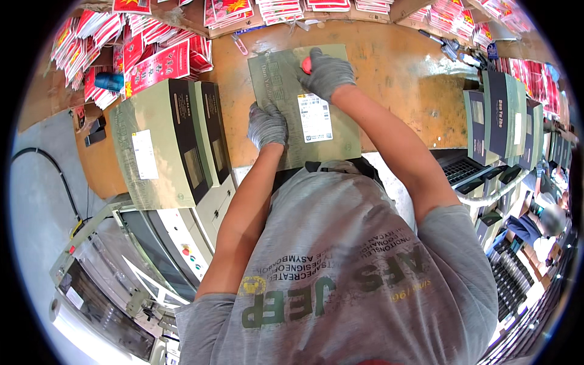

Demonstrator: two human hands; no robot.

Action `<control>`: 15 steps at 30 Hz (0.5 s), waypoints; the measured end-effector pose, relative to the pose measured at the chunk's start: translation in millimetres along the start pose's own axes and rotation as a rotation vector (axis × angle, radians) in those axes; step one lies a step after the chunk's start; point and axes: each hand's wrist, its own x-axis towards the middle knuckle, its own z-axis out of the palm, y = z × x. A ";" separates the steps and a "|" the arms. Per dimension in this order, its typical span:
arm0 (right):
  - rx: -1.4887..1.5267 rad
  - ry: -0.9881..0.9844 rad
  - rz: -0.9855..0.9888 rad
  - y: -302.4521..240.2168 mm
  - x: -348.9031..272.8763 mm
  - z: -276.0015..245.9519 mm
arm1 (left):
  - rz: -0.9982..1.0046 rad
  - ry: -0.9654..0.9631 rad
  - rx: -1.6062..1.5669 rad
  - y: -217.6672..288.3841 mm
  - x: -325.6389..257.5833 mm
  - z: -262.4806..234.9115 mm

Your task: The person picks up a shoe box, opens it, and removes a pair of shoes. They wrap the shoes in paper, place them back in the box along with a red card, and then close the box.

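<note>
Lying flat on the wooden bench, the olive-green box is sitting directly ahead of the person, its long side running away from them. A white label is stuck on its top face, toward the near right part of the box. The right hand, in a grey knit glove, is clenching a small red tool, probably a stamp or knob, and pressing it down at the far edge of the box. The left hand, gloved the same way, is resting flat and unclenched on the near left edge of the box, steadying it and grasping nothing.

Judging by its look, the box is stiff card wrapped in thin clear film, so it is likely handling light but slippery; the knit gloves should be helping with grip. Taking hold along its two long edges seems safest, since pressing on the broad top may dent it.

Left of the box, a stack of similar boxes is standing on edge. Beyond the box, along the far side of the bench, red packets are lying in heaps. Right of the box, more dark boxes are standing upright, and a grey tool is lying on the bench far right.
</note>
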 end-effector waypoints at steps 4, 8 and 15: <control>0.705 0.129 0.017 40.7 -33.2 -8.8 | -0.002 -0.080 -0.107 -2.8 -2.4 -8.4; 1.818 -0.040 0.169 148.1 -50.9 37.0 | -0.023 -0.031 -0.062 2.6 -6.4 -9.7; 1.286 0.220 0.298 216.9 2.8 76.1 | -0.044 -0.036 -0.006 2.8 -2.5 1.5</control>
